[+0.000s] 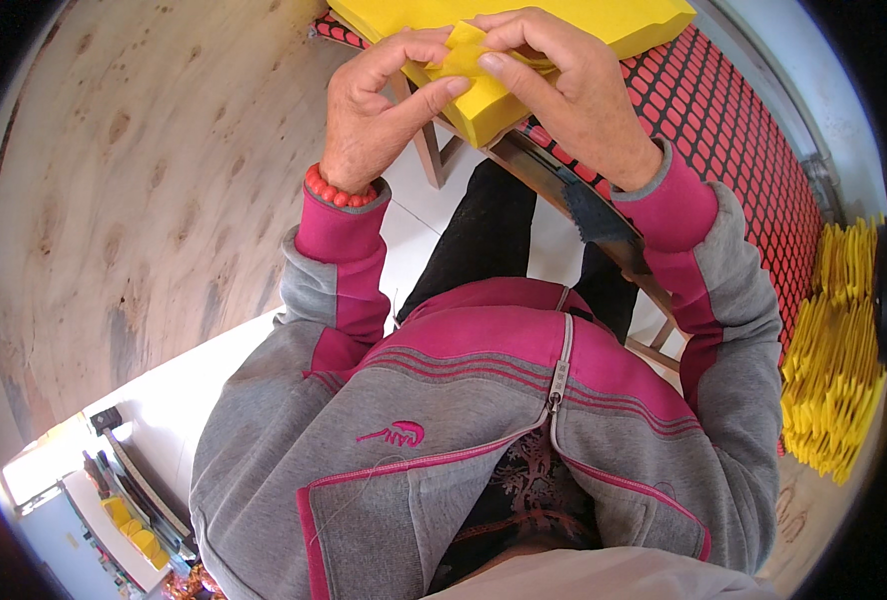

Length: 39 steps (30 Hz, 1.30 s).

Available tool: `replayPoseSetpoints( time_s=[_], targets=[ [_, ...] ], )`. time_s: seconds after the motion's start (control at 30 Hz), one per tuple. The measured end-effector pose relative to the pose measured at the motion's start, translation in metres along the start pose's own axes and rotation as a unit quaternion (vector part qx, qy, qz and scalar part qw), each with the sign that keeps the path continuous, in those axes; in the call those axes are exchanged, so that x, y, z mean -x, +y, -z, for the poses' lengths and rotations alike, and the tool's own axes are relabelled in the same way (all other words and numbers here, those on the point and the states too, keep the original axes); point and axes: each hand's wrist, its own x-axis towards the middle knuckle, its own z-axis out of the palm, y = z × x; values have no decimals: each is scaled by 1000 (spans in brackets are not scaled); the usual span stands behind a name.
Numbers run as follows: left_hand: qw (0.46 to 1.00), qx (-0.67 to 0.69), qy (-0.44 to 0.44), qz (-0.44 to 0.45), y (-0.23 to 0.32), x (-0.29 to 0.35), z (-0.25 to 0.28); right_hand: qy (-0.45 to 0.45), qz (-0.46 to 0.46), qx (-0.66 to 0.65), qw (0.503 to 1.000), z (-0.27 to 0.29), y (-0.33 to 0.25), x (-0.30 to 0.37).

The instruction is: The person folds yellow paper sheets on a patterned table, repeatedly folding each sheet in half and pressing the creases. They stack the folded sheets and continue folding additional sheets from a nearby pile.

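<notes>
At the far edge of the view, both hands work on a folded piece of yellow paper (461, 58). My left hand (376, 100), with a red bead bracelet at its wrist, pinches the paper's left side between thumb and fingers. The right side is gripped by my right hand (569, 85), its thumb pressing on top and its fingers curled over the far edge. Right beneath the folded piece lies a yellow stack or block (486, 110), its corner pointing toward me. How the sheets are folded under my fingers is partly hidden.
A larger yellow paper stack (654, 25) lies behind my hands on a red-and-black patterned cloth (734, 130). Many folded yellow pieces (834, 360) are piled at the right. A large wooden board (144, 200) fills the left side. A wooden frame (534, 170) stands near my knees.
</notes>
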Motion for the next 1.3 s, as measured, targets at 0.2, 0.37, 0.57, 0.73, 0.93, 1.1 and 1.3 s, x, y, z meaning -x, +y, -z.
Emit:
replayPoseSetpoints(
  time_s=[0.2, 0.37, 0.57, 0.73, 0.93, 1.1, 1.3],
  targets=[
    [1000, -2, 2, 20, 3, 0, -1, 8, -15, -24, 1000, 0, -2, 1],
    [999, -33, 6, -9, 3, 0, -1, 19, -52, -33, 998, 7, -4, 1],
    [993, -98, 57, -46, 1, 0, -7, 19, 5, 67, 998, 25, -11, -4],
    [995, -61, 72, -28, -9, -1, -6, -72, 90, 99, 988, 36, -17, -11],
    [994, 69, 86, 3, -19, 1, -3, -104, 165, 152, 969, 27, -12, -9],
    [999, 28, 28, -10, -10, 1, 1, -93, 164, 166, 968, 17, -7, -2],
    [998, 48, -36, -12, -4, -1, 9, -69, 93, 102, 988, 12, -5, 1]
  ],
)
